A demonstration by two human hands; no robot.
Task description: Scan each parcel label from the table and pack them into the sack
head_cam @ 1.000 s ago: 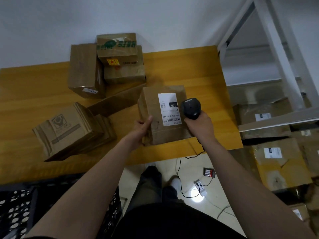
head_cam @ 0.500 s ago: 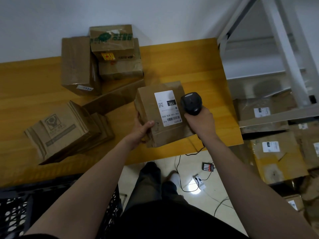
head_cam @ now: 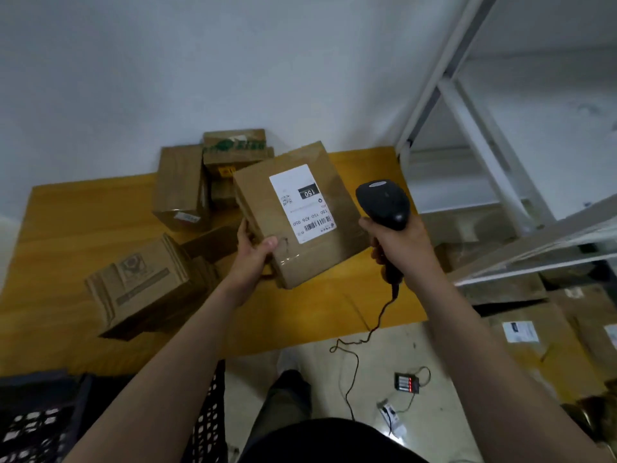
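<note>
My left hand (head_cam: 255,251) grips the near left corner of a brown cardboard parcel (head_cam: 337,235), lifted and tilted above the yellow table (head_cam: 83,228). A white label (head_cam: 302,202) with a barcode faces up on it. To the right of the label, my right hand (head_cam: 397,243) holds a black corded barcode scanner (head_cam: 384,203) by its handle, head up beside the parcel. More brown parcels lie on the table: one at the near left (head_cam: 143,284) and a stack at the back (head_cam: 213,177). No sack is in sight.
A black perforated crate (head_cam: 36,426) stands at the bottom left. A white metal rack (head_cam: 484,138) rises at the right with labelled boxes (head_cam: 534,332) under it. The scanner's cable (head_cam: 354,342) trails to the floor beside a small charger (head_cam: 406,383).
My left hand has lifted the parcel off the table and tilted it up. My right hand has raised the scanner with it. The view has tipped upward.
</note>
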